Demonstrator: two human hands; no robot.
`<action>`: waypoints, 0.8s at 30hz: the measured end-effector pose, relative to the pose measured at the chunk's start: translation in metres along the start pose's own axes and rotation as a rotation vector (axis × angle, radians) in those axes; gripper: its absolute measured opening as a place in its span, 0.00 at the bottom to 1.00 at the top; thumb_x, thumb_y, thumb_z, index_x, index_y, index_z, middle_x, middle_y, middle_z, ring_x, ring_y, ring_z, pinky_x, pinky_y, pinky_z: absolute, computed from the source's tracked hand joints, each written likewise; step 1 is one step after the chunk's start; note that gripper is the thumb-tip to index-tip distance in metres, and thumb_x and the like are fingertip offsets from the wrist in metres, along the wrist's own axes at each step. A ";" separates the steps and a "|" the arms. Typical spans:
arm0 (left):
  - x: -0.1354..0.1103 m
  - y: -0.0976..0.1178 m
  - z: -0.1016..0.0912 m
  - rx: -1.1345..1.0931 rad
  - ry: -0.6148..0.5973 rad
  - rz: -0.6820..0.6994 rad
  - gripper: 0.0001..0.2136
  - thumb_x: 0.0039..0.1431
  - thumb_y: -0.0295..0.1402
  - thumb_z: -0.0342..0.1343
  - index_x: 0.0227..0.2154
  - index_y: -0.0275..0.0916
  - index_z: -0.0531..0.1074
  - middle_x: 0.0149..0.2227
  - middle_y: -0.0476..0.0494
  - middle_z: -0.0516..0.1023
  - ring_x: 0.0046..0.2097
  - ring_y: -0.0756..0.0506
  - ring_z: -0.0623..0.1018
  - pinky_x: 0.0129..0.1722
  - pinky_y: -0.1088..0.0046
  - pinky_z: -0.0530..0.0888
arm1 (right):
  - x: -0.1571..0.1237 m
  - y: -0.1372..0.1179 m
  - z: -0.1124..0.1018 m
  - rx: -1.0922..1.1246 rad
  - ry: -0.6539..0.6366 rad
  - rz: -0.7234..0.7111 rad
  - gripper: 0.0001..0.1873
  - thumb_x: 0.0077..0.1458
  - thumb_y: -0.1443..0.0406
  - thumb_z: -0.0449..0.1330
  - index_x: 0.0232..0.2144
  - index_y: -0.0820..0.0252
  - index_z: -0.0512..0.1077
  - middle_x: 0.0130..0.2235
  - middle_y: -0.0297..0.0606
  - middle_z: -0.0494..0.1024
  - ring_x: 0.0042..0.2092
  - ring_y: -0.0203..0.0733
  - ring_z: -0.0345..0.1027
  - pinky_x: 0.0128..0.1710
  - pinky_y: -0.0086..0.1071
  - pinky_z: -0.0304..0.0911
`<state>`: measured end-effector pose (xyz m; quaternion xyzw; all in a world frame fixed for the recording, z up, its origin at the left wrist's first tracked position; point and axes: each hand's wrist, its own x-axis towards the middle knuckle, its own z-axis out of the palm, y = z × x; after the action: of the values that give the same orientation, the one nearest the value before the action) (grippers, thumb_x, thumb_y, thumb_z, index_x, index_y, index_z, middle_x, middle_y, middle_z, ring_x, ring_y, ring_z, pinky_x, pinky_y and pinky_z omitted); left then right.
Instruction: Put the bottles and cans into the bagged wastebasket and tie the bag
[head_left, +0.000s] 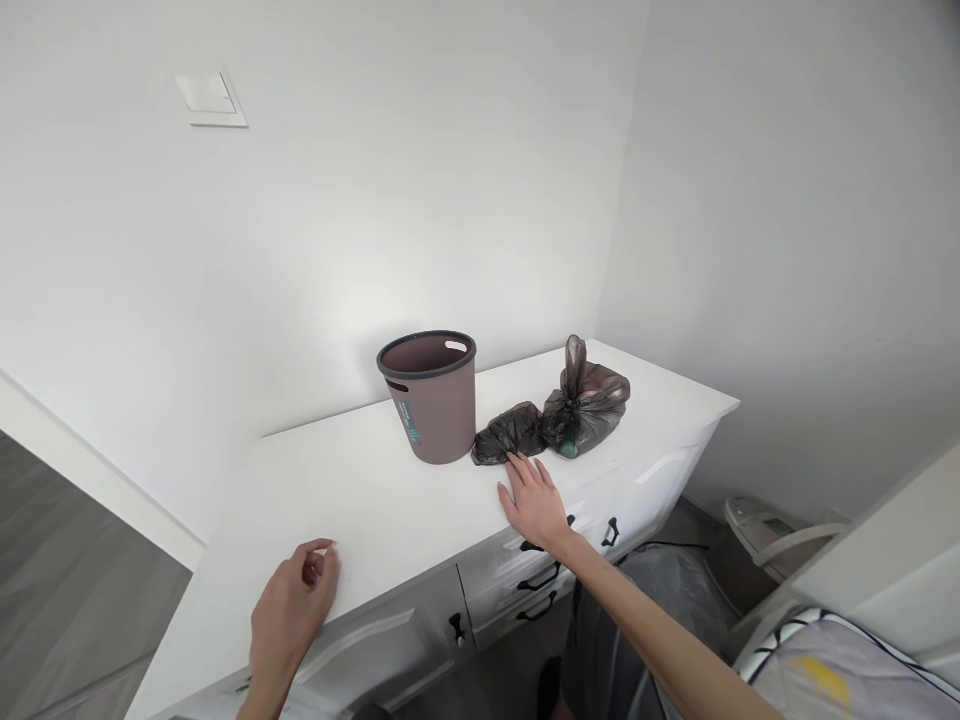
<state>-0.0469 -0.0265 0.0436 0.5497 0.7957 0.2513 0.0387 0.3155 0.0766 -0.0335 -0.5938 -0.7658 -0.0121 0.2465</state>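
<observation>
On the white cabinet top stands a brownish-mauve trash bin [442,410] with a dark rim, upright, with a label on its side. Right beside it lies a small crumpled black plastic bag [511,432]. Further right is a knotted, filled black garbage bag [596,408], its contents showing dimly through the film. My right hand [536,502] is open, fingers spread, its fingertips at the near edge of the small bag. Over the left part of the cabinet top, my left hand [294,605] is curled, thumb and fingers together, with nothing visible in it.
The white cabinet [352,500] stands in a wall corner, with black-handled drawers and doors facing me. A light switch [214,98] is on the wall. Down at the right are a beige appliance [765,550] with a handle and a patterned cushion-like fabric [840,670].
</observation>
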 end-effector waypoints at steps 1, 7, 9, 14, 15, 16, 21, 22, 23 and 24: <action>0.000 -0.001 0.001 0.002 0.002 0.002 0.18 0.62 0.49 0.48 0.44 0.46 0.75 0.33 0.47 0.79 0.35 0.42 0.79 0.32 0.71 0.71 | 0.000 0.000 0.000 0.001 0.004 0.000 0.33 0.73 0.56 0.39 0.68 0.67 0.66 0.71 0.47 0.63 0.73 0.53 0.52 0.74 0.48 0.39; 0.000 -0.005 0.005 -0.002 0.018 0.029 0.18 0.62 0.50 0.49 0.44 0.45 0.75 0.33 0.46 0.78 0.34 0.43 0.79 0.32 0.71 0.70 | -0.001 0.002 0.003 0.004 0.033 -0.012 0.33 0.73 0.57 0.39 0.68 0.67 0.65 0.71 0.47 0.64 0.72 0.54 0.53 0.74 0.49 0.40; -0.001 -0.004 0.005 -0.003 0.030 0.031 0.18 0.61 0.50 0.49 0.43 0.45 0.76 0.32 0.47 0.78 0.34 0.43 0.78 0.32 0.71 0.70 | -0.001 0.002 0.004 0.003 0.039 -0.013 0.32 0.72 0.57 0.40 0.69 0.66 0.65 0.71 0.47 0.64 0.72 0.54 0.53 0.73 0.49 0.40; -0.002 -0.003 0.005 -0.009 0.039 0.042 0.18 0.61 0.50 0.48 0.42 0.45 0.76 0.32 0.47 0.78 0.33 0.43 0.78 0.31 0.71 0.70 | -0.002 -0.001 0.001 -0.008 0.034 -0.010 0.33 0.73 0.56 0.39 0.67 0.68 0.67 0.70 0.48 0.65 0.73 0.54 0.52 0.74 0.48 0.41; -0.002 -0.003 0.004 -0.010 0.034 0.040 0.18 0.61 0.50 0.48 0.42 0.46 0.76 0.32 0.47 0.78 0.33 0.43 0.78 0.31 0.71 0.70 | -0.002 -0.001 0.000 -0.012 0.032 -0.009 0.33 0.73 0.57 0.39 0.67 0.68 0.67 0.70 0.48 0.65 0.73 0.54 0.53 0.74 0.48 0.41; -0.002 -0.002 0.004 -0.010 0.028 0.035 0.18 0.61 0.50 0.48 0.42 0.46 0.76 0.32 0.47 0.78 0.34 0.43 0.78 0.31 0.71 0.70 | -0.002 -0.002 0.000 -0.017 0.033 -0.010 0.33 0.73 0.57 0.39 0.67 0.68 0.67 0.70 0.48 0.65 0.73 0.54 0.53 0.74 0.48 0.41; -0.004 0.001 0.000 -0.011 0.015 0.035 0.18 0.62 0.49 0.47 0.42 0.45 0.76 0.32 0.47 0.78 0.34 0.43 0.78 0.32 0.70 0.70 | -0.004 -0.002 0.002 -0.041 0.101 -0.038 0.30 0.73 0.58 0.42 0.65 0.67 0.70 0.68 0.49 0.68 0.71 0.54 0.58 0.72 0.50 0.47; -0.005 0.003 -0.001 -0.012 0.011 0.038 0.18 0.62 0.49 0.47 0.42 0.44 0.76 0.32 0.47 0.78 0.34 0.43 0.78 0.32 0.70 0.70 | -0.005 -0.002 0.003 -0.046 0.125 -0.049 0.29 0.73 0.58 0.42 0.64 0.67 0.70 0.68 0.50 0.69 0.70 0.54 0.59 0.72 0.50 0.48; -0.006 0.004 -0.002 -0.012 0.005 0.040 0.18 0.63 0.49 0.47 0.42 0.44 0.75 0.32 0.47 0.78 0.35 0.43 0.78 0.32 0.70 0.70 | -0.005 -0.002 0.004 -0.052 0.148 -0.059 0.29 0.73 0.59 0.43 0.64 0.67 0.71 0.67 0.50 0.70 0.69 0.54 0.60 0.71 0.50 0.49; -0.007 0.005 -0.003 -0.012 0.001 0.042 0.18 0.63 0.49 0.47 0.42 0.45 0.75 0.32 0.47 0.77 0.35 0.43 0.78 0.33 0.70 0.70 | -0.006 -0.002 0.005 -0.058 0.167 -0.066 0.28 0.73 0.59 0.44 0.63 0.68 0.72 0.67 0.50 0.71 0.69 0.54 0.61 0.71 0.50 0.50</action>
<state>-0.0411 -0.0322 0.0468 0.5659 0.7826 0.2570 0.0361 0.3133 0.0724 -0.0394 -0.5719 -0.7613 -0.0917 0.2915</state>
